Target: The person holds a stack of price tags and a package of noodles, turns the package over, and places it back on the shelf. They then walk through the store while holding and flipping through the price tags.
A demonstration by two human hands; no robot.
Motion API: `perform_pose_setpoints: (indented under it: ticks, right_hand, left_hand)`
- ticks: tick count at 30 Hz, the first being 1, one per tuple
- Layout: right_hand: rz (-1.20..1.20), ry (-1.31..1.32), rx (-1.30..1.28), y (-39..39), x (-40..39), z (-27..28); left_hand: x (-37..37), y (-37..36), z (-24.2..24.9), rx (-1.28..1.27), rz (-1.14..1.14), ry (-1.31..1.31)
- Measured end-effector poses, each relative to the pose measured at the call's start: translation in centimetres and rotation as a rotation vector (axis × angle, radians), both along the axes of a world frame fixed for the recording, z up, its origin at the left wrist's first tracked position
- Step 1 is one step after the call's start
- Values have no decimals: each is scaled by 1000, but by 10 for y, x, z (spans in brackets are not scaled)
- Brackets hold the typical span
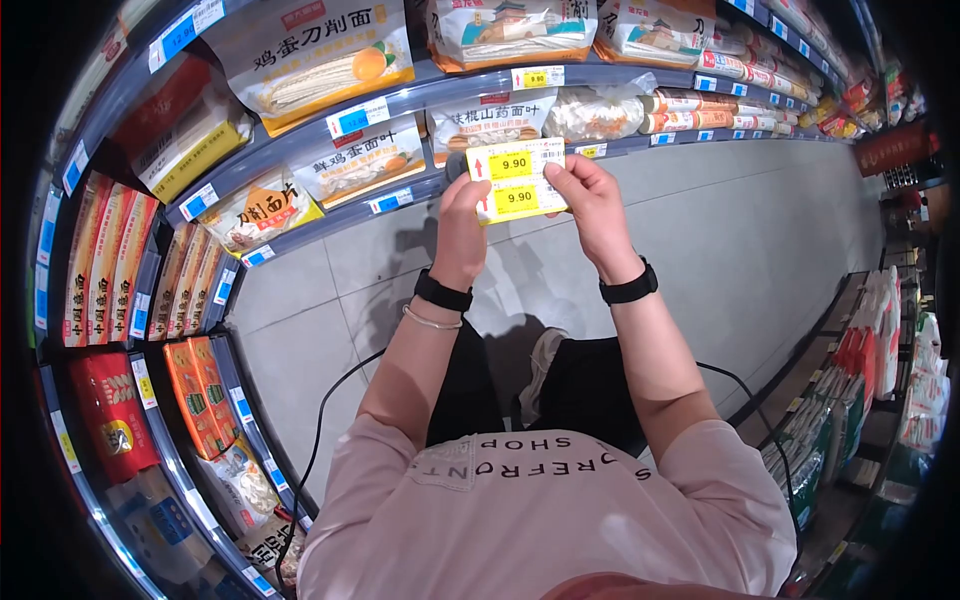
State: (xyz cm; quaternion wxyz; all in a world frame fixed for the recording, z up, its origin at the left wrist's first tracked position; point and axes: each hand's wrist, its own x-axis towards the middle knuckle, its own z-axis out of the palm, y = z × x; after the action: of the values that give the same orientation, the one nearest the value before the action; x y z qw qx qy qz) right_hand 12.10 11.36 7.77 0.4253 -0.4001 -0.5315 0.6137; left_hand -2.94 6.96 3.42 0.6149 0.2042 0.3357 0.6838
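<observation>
Two yellow-and-white price tags are held one above the other in front of the shelf, an upper price tag [513, 166] and a lower price tag [517, 198], both printed 9.90. My left hand [463, 222] is closed on their left edge, thumb on the front. On the right side, my right hand [592, 205] pinches them with its thumb near the upper corner. A dark rounded thing [457, 165] shows just behind my left fingers; what it is I cannot make out. Behind the tags is the lower shelf with a bag of noodle sheets [490, 122].
Shelves curve around the front and left, with noodle bags [310, 60], boxed pasta [105, 260] and a red packet [115, 415]. Shelf-edge labels [362, 118] line the rails. More racks of packets [850, 390] stand at right. Grey tiled floor [740, 220] lies between; a black cable [318, 430] hangs beside me.
</observation>
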Motion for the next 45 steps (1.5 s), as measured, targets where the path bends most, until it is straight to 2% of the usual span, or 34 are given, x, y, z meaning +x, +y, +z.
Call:
perform_pose_setpoints:
  ticks: [3,6,8,15,20,28,39,45]
  right_hand:
    - [-3,1,11,0,0,2]
    - [-7,3,30,0,0,1]
    - [1,-2,44,1,1,1]
    - [23,-3,95,4,3,-5]
    - [27,-33,119,4,3,-2]
    - [32,96,101,6,4,-4]
    - [101,66,153,9,13,-8]
    - [191,25,222,13,17,-1]
  left_hand:
    - [-1,1,-9,63,10,144]
    - [0,2,-6,56,11,102]
    - [1,3,-3,19,9,-66]
    - [-2,4,-8,82,-12,-77]
    - [-5,2,-8,108,-16,19]
    - [-8,0,-3,112,-43,70]
    - [-11,2,-14,159,-14,78]
    - [-17,1,-10,169,-27,208]
